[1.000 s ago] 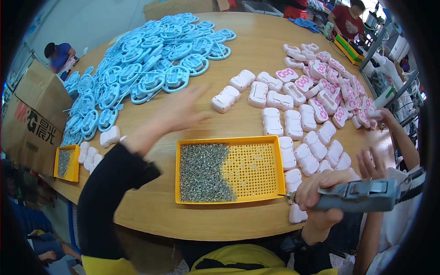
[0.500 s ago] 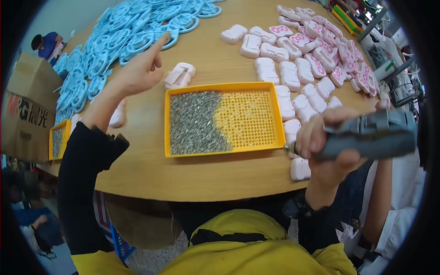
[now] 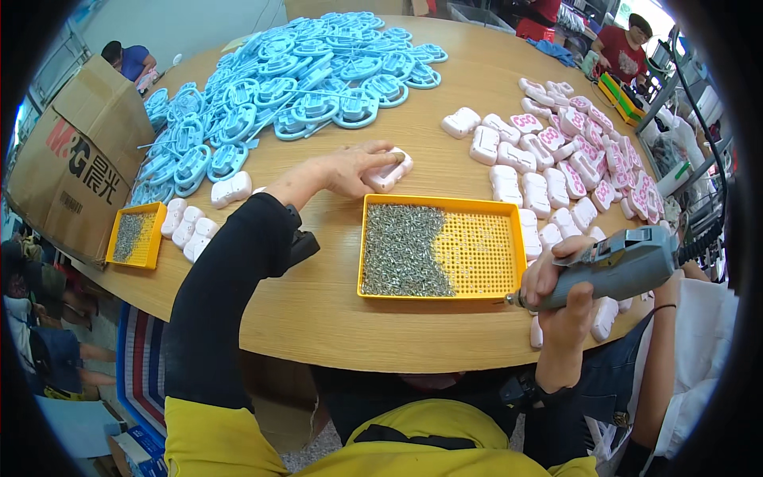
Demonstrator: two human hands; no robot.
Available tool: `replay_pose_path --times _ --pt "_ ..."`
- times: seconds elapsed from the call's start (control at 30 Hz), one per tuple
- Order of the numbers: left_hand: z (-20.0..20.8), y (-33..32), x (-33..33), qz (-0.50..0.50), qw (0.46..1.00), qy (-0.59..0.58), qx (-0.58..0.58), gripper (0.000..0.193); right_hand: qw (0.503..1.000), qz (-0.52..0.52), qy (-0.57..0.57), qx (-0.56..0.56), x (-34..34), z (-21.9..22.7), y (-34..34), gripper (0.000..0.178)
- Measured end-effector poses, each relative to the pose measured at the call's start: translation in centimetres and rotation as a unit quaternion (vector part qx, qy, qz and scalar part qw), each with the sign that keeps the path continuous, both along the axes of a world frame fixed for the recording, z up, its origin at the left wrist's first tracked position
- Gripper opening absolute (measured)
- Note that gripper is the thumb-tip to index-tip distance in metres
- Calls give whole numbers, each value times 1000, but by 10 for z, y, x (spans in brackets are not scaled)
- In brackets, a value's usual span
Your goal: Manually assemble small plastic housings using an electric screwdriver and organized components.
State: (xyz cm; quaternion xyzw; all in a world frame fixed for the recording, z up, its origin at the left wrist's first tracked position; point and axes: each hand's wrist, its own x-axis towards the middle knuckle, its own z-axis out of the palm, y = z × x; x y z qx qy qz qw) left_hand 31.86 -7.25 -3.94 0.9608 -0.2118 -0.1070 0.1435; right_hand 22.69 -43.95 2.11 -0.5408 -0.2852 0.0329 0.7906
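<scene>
My left hand point(image 3: 348, 170) reaches across the table with its fingers closed over a pale pink plastic casing point(image 3: 388, 180), which lies just behind a yellow tray point(image 3: 485, 205). Small metal screws point(image 3: 401, 253) heap up in the tray's left part, and its right part bares a perforated floor with a few scattered on it. In my right hand point(image 3: 567, 312) is a grey electric screwdriver point(image 3: 624, 269), gripped around its body. Its tip points left, by the tray's front right corner.
Blue round plastic parts point(image 3: 318, 75) pile up at the far left. More pink casings point(image 3: 536, 191) cover the right side. A smaller screw tray point(image 3: 149, 253) stands beside a cardboard box point(image 3: 91, 151). A co-worker's arm point(image 3: 661, 358) is close on my right.
My left hand has come down from pointing over the blue pile onto the single pink casing. The view has swung left, and the screwdriver remains in my right hand near the tray.
</scene>
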Motion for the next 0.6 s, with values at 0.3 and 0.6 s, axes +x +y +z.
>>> replay_pose_path --times 0.3,0.6 --pt "8 -12 8 22 1000 -14 16 88 1000 10 -27 -6 5 0 32 63" --pt "1 -24 32 37 999 -5 -20 103 999 36 14 16 -17 -5 18 60"
